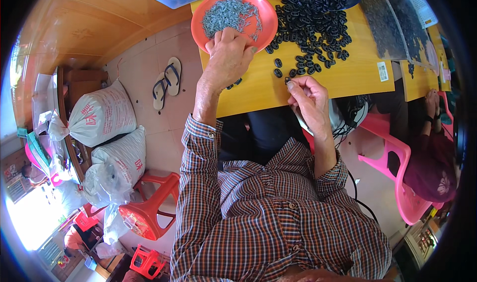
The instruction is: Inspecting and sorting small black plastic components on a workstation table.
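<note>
The left hand (pixel 227 56) is laid on the rim of the orange plate (pixel 268 18), fingers curled over the grey metal pieces (pixel 228 13); whether any is gripped cannot be told; a small dark piece is pinched by the right hand (pixel 309 100) at the yellow table (pixel 348 76) edge; black rings (pixel 313 23) are heaped just beyond.

A single head-worn fisheye view looks steeply down, close above the near edge of the yellow desk (pixel 348 78); its dark rim probably hides the desk's far side.

Small grey metal pieces (pixel 229 12) heaped in a round orange plate (pixel 268 21) beside scattered black oval rings (pixel 313 18)
</note>
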Motion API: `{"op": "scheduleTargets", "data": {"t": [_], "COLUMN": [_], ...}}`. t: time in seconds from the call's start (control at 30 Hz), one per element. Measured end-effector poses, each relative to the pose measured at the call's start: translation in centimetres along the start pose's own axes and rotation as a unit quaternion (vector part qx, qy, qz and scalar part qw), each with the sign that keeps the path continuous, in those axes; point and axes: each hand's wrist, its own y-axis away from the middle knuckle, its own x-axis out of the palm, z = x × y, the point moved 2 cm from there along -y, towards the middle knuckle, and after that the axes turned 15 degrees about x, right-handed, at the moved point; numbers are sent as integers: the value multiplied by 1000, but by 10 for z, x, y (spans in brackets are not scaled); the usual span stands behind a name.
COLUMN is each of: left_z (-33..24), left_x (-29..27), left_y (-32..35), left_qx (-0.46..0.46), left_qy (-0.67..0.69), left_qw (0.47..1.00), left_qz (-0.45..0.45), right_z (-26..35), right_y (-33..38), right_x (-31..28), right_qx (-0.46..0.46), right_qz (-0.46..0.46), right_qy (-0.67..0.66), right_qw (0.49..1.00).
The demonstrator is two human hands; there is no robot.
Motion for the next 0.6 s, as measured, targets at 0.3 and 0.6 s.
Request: {"op": "scheduleTargets", "data": {"t": [0.3,0.6], "left_z": [1,-4], "left_x": [-2,0], "left_y": [5,6], "left_qx": [1,-28], "left_qy": [68,49], "left_qw": [995,996], "left_qz": [-67,-75], "right_z": [5,3], "right_y": [0,-2], "right_x": [-1,-6], "right_qx": [28,59], "right_qz": [4,32], "right_qy": [-45,-128], "right_qw": [999,989]}}
